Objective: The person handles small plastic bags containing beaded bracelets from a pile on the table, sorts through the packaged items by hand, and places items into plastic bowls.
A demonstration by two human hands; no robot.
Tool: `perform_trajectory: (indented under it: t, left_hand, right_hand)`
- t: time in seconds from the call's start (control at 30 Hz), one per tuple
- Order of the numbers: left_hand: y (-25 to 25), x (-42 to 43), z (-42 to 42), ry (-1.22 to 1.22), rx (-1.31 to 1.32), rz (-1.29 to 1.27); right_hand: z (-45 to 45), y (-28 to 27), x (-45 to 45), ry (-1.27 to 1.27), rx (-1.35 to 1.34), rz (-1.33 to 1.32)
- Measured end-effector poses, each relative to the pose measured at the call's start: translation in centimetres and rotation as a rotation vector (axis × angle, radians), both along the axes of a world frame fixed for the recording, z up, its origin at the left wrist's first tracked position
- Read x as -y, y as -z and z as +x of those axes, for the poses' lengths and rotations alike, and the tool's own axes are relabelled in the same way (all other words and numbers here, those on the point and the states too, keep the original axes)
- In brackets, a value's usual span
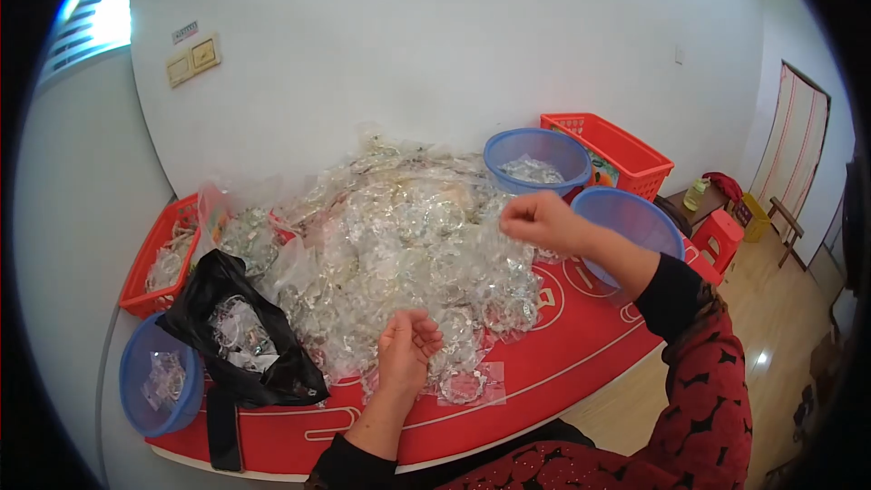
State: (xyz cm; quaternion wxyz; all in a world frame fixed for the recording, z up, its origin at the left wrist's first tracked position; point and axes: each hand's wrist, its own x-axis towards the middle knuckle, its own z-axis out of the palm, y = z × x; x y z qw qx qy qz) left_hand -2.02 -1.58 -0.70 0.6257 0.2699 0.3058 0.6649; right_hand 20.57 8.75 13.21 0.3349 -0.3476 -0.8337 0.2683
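Observation:
A large heap of small clear plastic bags (399, 227) with shiny, bracelet-like pieces inside covers the middle of the red table (562, 358). At the heap's front edge is my left hand (410, 345), its fingers loosely curled and apart, with nothing visible in them. Over the heap's right side, my right hand (542, 220) has its fingers pinched together; whatever they hold, if anything, blends into the clear bags behind. One flat clear bag (474, 385) with a ring-shaped piece lies on the red cloth, just right of my left hand.
Right of the heap stand a blue basin (535, 147) containing bags, another blue basin (635, 222) and a red basket (617, 150). On the left are a red basket (136, 272), a black plastic bag (290, 372) with packets, a blue basin (136, 399) and a dark phone (224, 431).

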Motion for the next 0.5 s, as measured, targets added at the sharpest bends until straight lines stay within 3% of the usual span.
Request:
perform_trajectory:
  t: [0.1, 0.2, 0.27, 0.37, 0.47, 0.5]
  left_hand:
    - [0.1, 0.0, 0.0, -0.003, -0.013, -0.006]
    - [0.0, 0.0, -0.1, 0.009, 0.003, 0.003]
    - [0.1, 0.0, 0.0, 0.013, 0.017, 0.001]
    - [0.3, 0.0, -0.2, 0.02, 0.009, -0.01]
    - [0.4, -0.2, -0.3, 0.033, 0.007, -0.003]
    - [0.5, -0.3, -0.3, 0.039, -0.006, -0.001]
  right_hand:
    - [1.6, -1.1, -3.2, 0.105, 0.029, -0.045]
    - [3.6, -1.8, -7.2, 0.344, 0.069, -0.107]
    - [5.1, -1.8, -11.2, 0.545, -0.043, -0.12]
    - [5.7, -1.2, -13.7, 0.827, 0.292, 0.609]
    - [0.8, -1.1, -11.6, 0.516, 0.166, 0.414]
    - [-0.9, -0.5, -11.0, 0.43, 0.272, 0.403]
